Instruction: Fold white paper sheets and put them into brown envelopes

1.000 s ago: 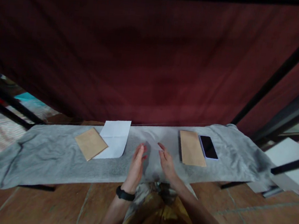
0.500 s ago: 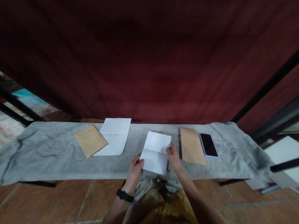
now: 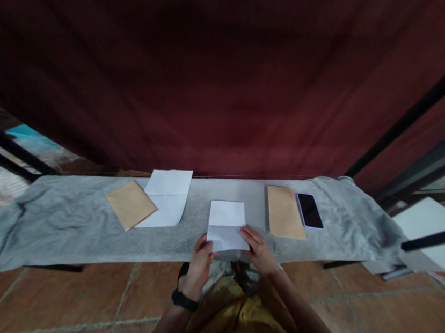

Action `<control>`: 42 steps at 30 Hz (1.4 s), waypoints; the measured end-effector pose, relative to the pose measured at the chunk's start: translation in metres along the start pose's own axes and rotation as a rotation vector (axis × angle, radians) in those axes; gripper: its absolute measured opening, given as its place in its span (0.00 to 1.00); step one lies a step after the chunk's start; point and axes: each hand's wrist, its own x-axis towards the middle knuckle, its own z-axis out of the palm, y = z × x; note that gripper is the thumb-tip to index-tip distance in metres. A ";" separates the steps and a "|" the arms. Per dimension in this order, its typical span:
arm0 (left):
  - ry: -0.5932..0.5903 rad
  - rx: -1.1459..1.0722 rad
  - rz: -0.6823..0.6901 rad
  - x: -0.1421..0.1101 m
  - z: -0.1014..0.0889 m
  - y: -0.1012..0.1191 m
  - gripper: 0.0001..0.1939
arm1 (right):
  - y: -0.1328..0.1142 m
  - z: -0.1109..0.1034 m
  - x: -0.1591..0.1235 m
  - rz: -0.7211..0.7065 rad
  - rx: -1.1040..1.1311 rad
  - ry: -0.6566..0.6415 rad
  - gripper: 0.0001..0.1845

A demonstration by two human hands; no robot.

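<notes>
A white sheet of paper (image 3: 226, 213) with a crease across its middle lies before me, its near half tilted up. My left hand (image 3: 200, 255) grips its lower left corner between thumb and fingers. At the lower right edge, my right hand (image 3: 258, 249) holds the sheet, fingers over the top near the crease. To the left, a brown envelope (image 3: 131, 205) partly covers another creased white sheet (image 3: 168, 197). On the right lies a second brown envelope (image 3: 285, 212), beside a dark-screened phone (image 3: 310, 211) with a pale purple edge.
Everything rests on a long narrow surface draped with a grey cloth (image 3: 79, 214). A dark red fabric (image 3: 233, 81) hangs right behind it. Black metal bars (image 3: 399, 112) stand at the sides, and a white box-like object (image 3: 429, 229) is at the right.
My right hand has slid down from the sheet's upper right edge to its lower right. The sheet's near part has tilted up along the crease. The view has shifted slightly.
</notes>
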 end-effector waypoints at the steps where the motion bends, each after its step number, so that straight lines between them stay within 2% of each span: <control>1: -0.005 0.033 0.014 0.001 -0.004 -0.001 0.17 | 0.001 0.000 0.000 -0.014 -0.011 -0.021 0.42; 3: -0.022 0.186 0.095 0.004 -0.014 0.000 0.17 | 0.002 0.001 0.000 -0.018 -0.037 -0.042 0.42; 4: -0.026 0.299 0.179 0.006 -0.020 0.003 0.18 | 0.002 0.003 -0.001 -0.013 -0.049 -0.044 0.42; 6: -0.024 0.553 0.425 0.011 -0.028 0.010 0.19 | 0.002 0.005 -0.002 -0.005 -0.068 -0.043 0.41; 8: -0.063 0.788 0.662 0.017 -0.028 0.018 0.20 | 0.000 0.005 -0.002 -0.005 -0.084 -0.045 0.39; 9: -0.124 0.892 0.736 0.020 -0.024 0.021 0.21 | -0.002 0.005 -0.002 -0.007 -0.090 -0.049 0.38; 13: -0.571 1.276 0.850 0.034 0.012 0.023 0.25 | -0.008 0.001 -0.002 -0.011 -0.106 -0.062 0.37; 15: -0.717 1.436 0.882 0.041 0.034 0.017 0.26 | -0.010 0.000 -0.002 -0.008 -0.116 -0.069 0.37; 17: -0.808 1.542 0.887 0.049 0.050 0.010 0.26 | -0.011 0.000 -0.002 0.000 -0.126 -0.077 0.37; 19: -0.827 1.513 0.895 0.058 0.059 0.005 0.25 | -0.011 0.000 -0.002 0.002 -0.130 -0.079 0.36; 21: -0.792 1.385 0.903 0.067 0.061 0.005 0.24 | -0.011 0.000 -0.002 -0.002 -0.125 -0.069 0.36; 25: -0.684 1.249 0.854 0.082 0.051 0.014 0.24 | -0.013 -0.002 -0.002 -0.015 -0.102 -0.041 0.34; 31: -0.551 1.188 0.750 0.088 0.019 0.034 0.23 | -0.011 0.002 0.000 0.023 -0.045 0.027 0.32; 34: -0.593 1.087 0.631 0.086 -0.006 0.044 0.21 | -0.009 0.006 0.004 0.081 0.002 0.096 0.25; 38: -0.644 0.867 0.464 0.077 -0.036 0.052 0.22 | -0.008 0.009 0.015 0.161 0.020 0.137 0.17; 40: -0.633 0.812 0.442 0.069 -0.042 0.053 0.23 | -0.008 0.010 0.023 0.221 -0.021 0.153 0.14; 42: -0.589 0.787 0.457 0.063 -0.041 0.052 0.19 | -0.009 0.012 0.031 0.274 -0.063 0.175 0.13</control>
